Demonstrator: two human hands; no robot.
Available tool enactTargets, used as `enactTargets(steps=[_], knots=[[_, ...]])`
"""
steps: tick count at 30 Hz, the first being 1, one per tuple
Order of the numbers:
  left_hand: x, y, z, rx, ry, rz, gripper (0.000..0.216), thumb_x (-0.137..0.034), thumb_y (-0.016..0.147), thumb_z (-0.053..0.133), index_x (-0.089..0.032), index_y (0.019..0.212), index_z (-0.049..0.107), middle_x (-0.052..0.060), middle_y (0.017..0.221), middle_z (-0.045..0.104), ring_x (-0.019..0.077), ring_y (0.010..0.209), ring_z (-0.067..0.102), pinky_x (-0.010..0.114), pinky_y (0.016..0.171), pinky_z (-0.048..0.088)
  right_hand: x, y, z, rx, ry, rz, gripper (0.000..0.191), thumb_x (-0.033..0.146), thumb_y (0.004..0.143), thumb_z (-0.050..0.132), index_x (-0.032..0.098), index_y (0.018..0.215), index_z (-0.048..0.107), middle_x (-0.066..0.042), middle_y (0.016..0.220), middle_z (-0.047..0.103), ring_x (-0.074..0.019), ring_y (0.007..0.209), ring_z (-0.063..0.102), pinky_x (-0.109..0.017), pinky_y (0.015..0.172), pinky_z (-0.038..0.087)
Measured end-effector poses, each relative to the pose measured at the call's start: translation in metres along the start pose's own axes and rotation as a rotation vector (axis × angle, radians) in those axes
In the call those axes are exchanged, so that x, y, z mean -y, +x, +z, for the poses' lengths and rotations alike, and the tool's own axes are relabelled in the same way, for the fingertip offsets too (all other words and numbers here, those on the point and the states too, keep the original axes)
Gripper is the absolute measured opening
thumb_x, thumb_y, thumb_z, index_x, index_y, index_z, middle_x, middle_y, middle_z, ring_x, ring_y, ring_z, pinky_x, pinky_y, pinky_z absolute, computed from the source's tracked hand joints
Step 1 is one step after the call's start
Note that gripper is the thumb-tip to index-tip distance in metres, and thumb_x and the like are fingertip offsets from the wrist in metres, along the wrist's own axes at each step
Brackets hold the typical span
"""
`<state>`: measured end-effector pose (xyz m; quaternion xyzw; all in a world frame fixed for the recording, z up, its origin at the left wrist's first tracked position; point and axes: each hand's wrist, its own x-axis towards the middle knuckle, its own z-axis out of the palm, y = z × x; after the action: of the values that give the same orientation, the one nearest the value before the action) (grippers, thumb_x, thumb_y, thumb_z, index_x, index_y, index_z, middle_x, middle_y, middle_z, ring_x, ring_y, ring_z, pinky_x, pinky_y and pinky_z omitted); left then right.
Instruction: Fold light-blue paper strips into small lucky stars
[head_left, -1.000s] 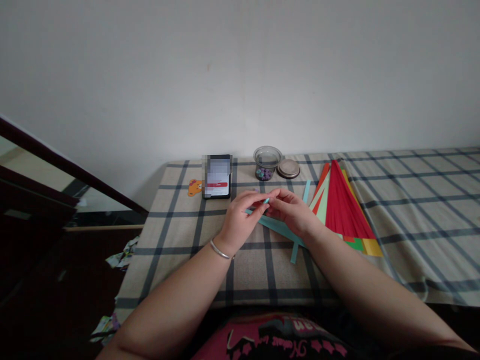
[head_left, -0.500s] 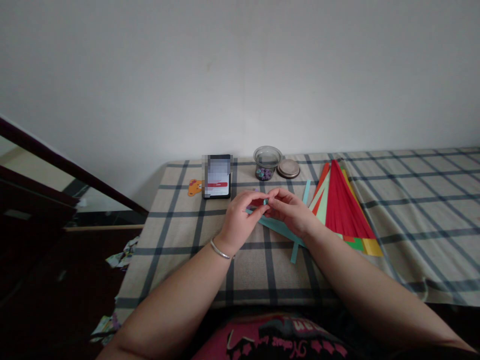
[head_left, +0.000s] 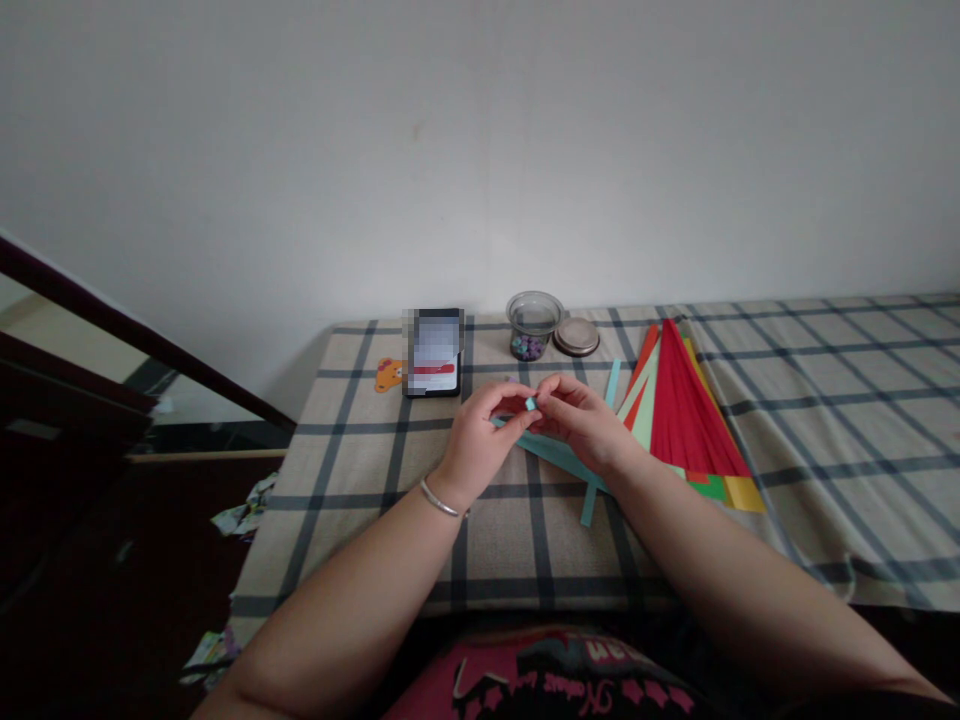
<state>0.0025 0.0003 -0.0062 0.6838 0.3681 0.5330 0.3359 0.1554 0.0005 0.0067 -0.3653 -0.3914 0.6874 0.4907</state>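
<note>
Between the fingertips of both hands is a small folded piece of light-blue paper [head_left: 531,404]. My left hand [head_left: 486,425] pinches it from the left with thumb and forefinger. From the right, my right hand [head_left: 581,425] grips it with closed fingertips. Below the hands, light-blue paper strips [head_left: 555,455] lie across the tablecloth, partly covered by my right hand. Beyond them stands a clear plastic cup [head_left: 534,325] with small purple and teal folded pieces at its bottom. Its round lid [head_left: 577,336] lies beside it.
A phone [head_left: 436,352] with a partly blurred screen lies at the back left, over an orange bear-shaped cutout [head_left: 388,375]. Fanned paper strips [head_left: 690,420] in red, orange, green and yellow lie at the right. The checked tablecloth [head_left: 360,540] ends at the left by a dark railing [head_left: 150,345].
The small blue piece has turned slightly between the fingertips and now shows a lighter, flatter face. Both hands have stayed almost in place.
</note>
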Motion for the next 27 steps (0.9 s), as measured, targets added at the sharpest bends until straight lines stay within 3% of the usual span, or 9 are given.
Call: enactTargets(steps=[9,16,27], knots=[[-0.0024,0.0009,0.0002,-0.008,-0.013,-0.009,0.016,-0.022,0.078,0.07,-0.017,0.092,0.065,0.004,0.09,0.068,0.0126,0.075,0.066,0.025,0.072,0.057,0.0006,0.0003,0.0037,-0.039,-0.031,-0.038,0.034,0.042,0.058,0.085,0.02,0.067,0.059,0.005,0.062,0.061,-0.008,0.056,0.055,-0.022,0.058,0.047],[0.0003,0.0006,0.0003,-0.021,-0.02,-0.011,0.018,-0.023,0.078,0.071,-0.017,0.093,0.065,0.004,0.091,0.068,0.0124,0.076,0.066,0.025,0.072,0.057,0.0007,-0.0005,0.004,-0.049,-0.163,-0.159,0.032,0.045,0.062,0.082,0.021,0.067,0.061,0.004,0.06,0.059,-0.01,0.056,0.053,-0.025,0.059,0.045],[0.0004,0.0012,0.0012,-0.021,-0.092,-0.054,0.019,-0.023,0.076,0.072,-0.017,0.093,0.065,0.004,0.092,0.07,0.0131,0.075,0.068,0.026,0.071,0.058,0.0009,0.0006,0.0033,-0.07,-0.078,-0.066,0.036,0.048,0.059,0.082,0.021,0.068,0.06,0.004,0.062,0.061,-0.0098,0.057,0.054,-0.024,0.058,0.045]])
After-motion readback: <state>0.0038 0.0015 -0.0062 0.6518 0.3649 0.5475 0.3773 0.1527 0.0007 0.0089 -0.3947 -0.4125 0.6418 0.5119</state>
